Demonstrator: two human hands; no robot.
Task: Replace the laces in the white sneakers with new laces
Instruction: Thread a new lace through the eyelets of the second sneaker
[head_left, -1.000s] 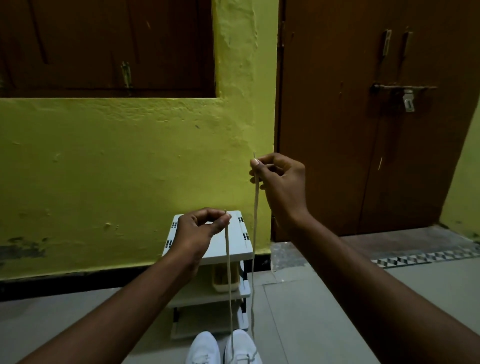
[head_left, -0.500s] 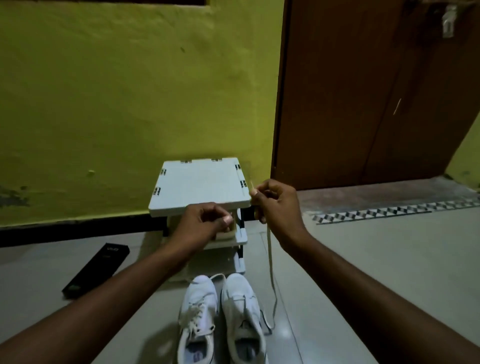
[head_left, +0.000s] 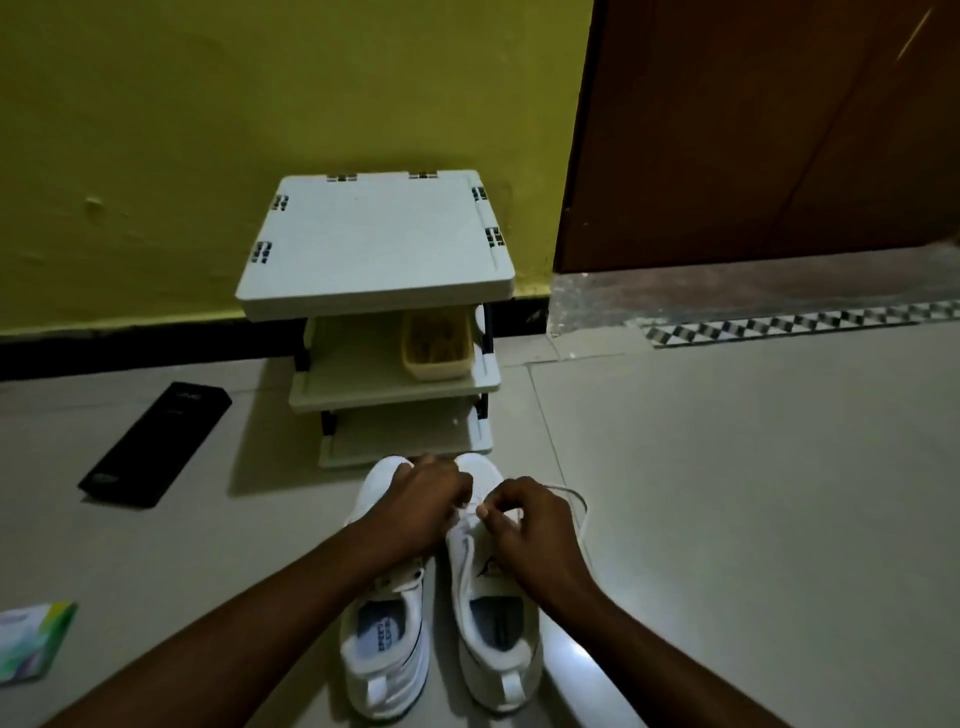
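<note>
Floor tiles (head_left: 727, 467) glossy (bright glare patch) — rack (head_left: 374, 249) matt plastic; sneakers (head_left: 470, 566) smooth; wall (head_left: 208, 104) rough paint; door (head_left: 753, 130) wood.

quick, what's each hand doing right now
Left hand: fingers curled at the white sneakers, grip hidden, cannot tell.
Right hand: closed, pinching the white lace.

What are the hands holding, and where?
The right hand pinches the lace near the right sneaker's front eyelets. The left hand curls beside it; its grip is hidden.

Home entryway: tiled floor (head_left: 753, 467), yellow wall (head_left: 260, 104), wooden door (head_left: 753, 130), small shoe rack (head_left: 379, 244) against wall.
</note>
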